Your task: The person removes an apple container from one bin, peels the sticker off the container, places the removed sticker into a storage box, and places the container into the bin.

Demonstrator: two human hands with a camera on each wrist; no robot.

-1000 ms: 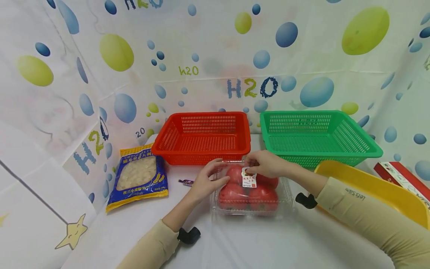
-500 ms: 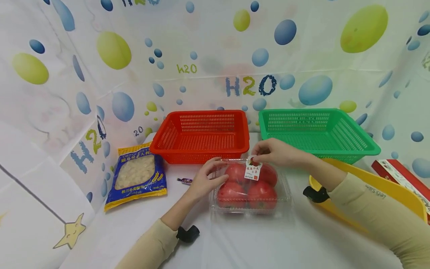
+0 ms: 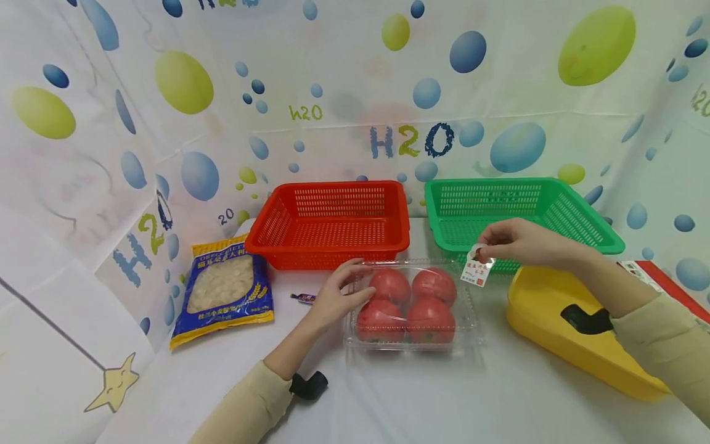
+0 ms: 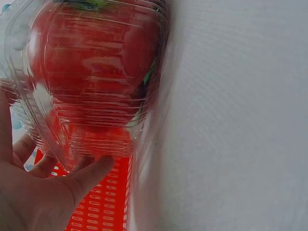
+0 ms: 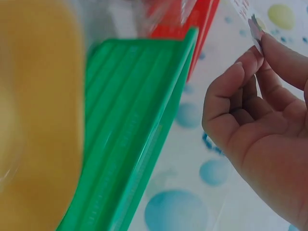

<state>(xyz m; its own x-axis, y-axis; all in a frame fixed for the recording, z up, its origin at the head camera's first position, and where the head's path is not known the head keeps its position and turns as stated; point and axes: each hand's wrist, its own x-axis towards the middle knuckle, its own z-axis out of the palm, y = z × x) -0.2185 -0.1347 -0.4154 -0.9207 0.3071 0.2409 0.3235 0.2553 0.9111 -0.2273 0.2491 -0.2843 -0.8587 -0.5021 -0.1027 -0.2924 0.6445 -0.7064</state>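
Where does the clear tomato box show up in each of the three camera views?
Head: the clear tomato box sits at centre, on the table, left hand on its left side.
Left wrist: it fills the upper left, above the fingers.
Right wrist: only a blurred clear edge at the top, uncertain.
Shared landmark: the red basket.

Plenty of bare tabletop (image 3: 421, 401) in front of the tomato box (image 3: 413, 345). Behind it the red basket (image 3: 333, 243) and green basket (image 3: 554, 185) block things, and the yellow tub (image 3: 560, 345) crowds the right.
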